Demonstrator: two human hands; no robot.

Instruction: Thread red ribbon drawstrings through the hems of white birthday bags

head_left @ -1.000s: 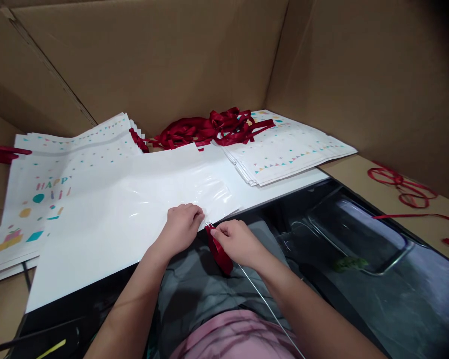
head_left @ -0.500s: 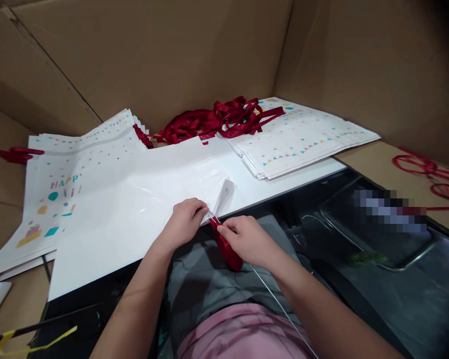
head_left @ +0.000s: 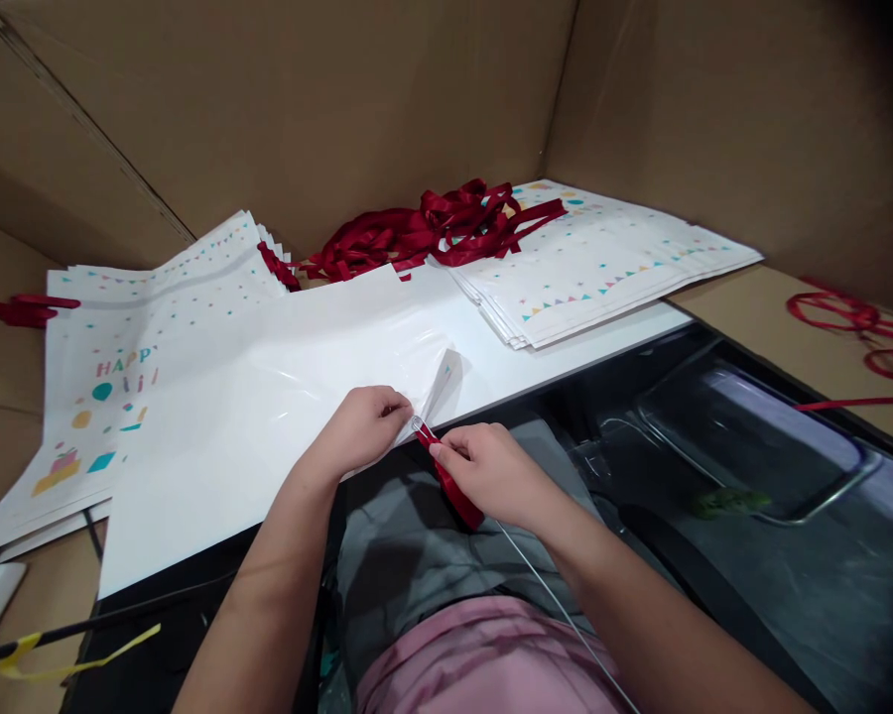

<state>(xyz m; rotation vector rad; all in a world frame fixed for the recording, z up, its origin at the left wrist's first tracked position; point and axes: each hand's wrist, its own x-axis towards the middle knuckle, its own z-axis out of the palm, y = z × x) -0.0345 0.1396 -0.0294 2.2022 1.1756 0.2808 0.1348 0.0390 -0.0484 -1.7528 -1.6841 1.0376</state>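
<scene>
A large white sheet (head_left: 268, 426) lies blank side up before me, its near right corner folded to show a little colored print. At that corner's edge my left hand (head_left: 361, 431) pinches the sheet between thumb and fingers. My right hand (head_left: 491, 471), closed, grips a thin metal wire rod (head_left: 540, 575) whose looped tip meets the sheet by my left fingertips. Red ribbon (head_left: 457, 501) passes by the wire loop and hangs folded under my right hand. Whether the loop goes through the sheet, I cannot tell.
Printed white sheets lie stacked left (head_left: 200, 288) and right (head_left: 625, 263). Between them is a heap of red ribbons (head_left: 387, 243). Cardboard walls (head_left: 327, 109) enclose the back. A metal-framed chair (head_left: 759, 436) stands at right; a black rod (head_left: 60, 635) with yellow ribbon is lower left.
The hands stay almost in place at the sheet's edge. The hanging red ribbon looks narrower and less rounded, and the view has shifted slightly.
</scene>
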